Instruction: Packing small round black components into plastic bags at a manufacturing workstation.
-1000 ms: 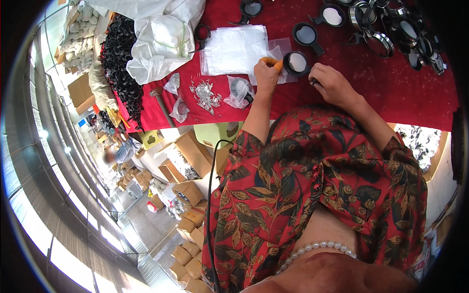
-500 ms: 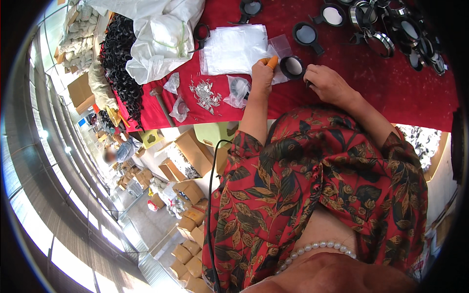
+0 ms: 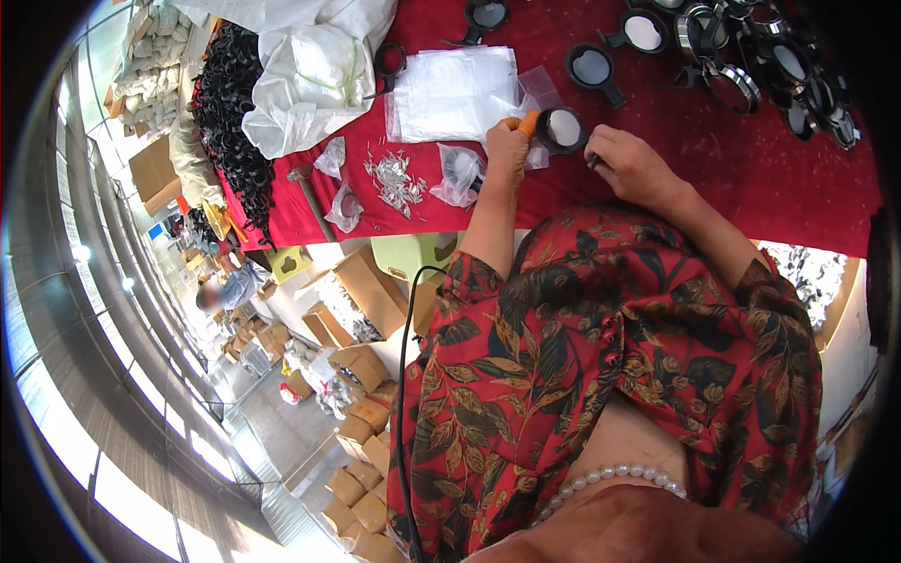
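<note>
Between both hands, a round black-rimmed lens (image 3: 563, 129) is gripped by the left hand (image 3: 507, 145) while the clenched right hand (image 3: 631, 164) pinches its handle, apparently mid-assembly; steady alignment is needed next.

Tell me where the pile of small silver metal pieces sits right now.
In the head view, the pile of small silver metal pieces lies on the red tablecloth, left of the left hand, beside a clear plastic bag.

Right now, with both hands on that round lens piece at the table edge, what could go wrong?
1. The round black-framed lens sits near the red table's front edge, pinched by the left hand; a slip could send it to the floor.
2. The loose metal clips and small clear bags lie beside the left forearm; a sweep might scatter them.
3. The right hand hides its small dark part, easily dropped.
</note>
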Demonstrator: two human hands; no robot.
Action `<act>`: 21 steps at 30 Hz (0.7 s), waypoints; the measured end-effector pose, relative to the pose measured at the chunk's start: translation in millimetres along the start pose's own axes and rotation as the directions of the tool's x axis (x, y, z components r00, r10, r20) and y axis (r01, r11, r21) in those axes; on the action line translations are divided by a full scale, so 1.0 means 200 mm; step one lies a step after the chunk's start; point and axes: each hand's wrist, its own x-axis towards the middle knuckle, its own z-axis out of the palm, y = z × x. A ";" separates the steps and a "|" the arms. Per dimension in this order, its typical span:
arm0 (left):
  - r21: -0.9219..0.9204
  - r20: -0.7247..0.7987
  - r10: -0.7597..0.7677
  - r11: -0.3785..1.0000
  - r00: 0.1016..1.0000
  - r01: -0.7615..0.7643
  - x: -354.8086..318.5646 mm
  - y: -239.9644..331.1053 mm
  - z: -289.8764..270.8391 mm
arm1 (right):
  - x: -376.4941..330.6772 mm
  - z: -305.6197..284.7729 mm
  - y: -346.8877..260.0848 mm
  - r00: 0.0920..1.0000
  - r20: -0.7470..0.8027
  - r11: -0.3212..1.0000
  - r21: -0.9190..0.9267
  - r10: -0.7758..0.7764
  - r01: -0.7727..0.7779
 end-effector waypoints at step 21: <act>-0.339 0.152 0.127 0.938 0.980 -0.069 -0.13 0.02 -0.11 | 0.02 0.12 0.10 0.997 0.072 0.969 -0.244 -0.021 0.038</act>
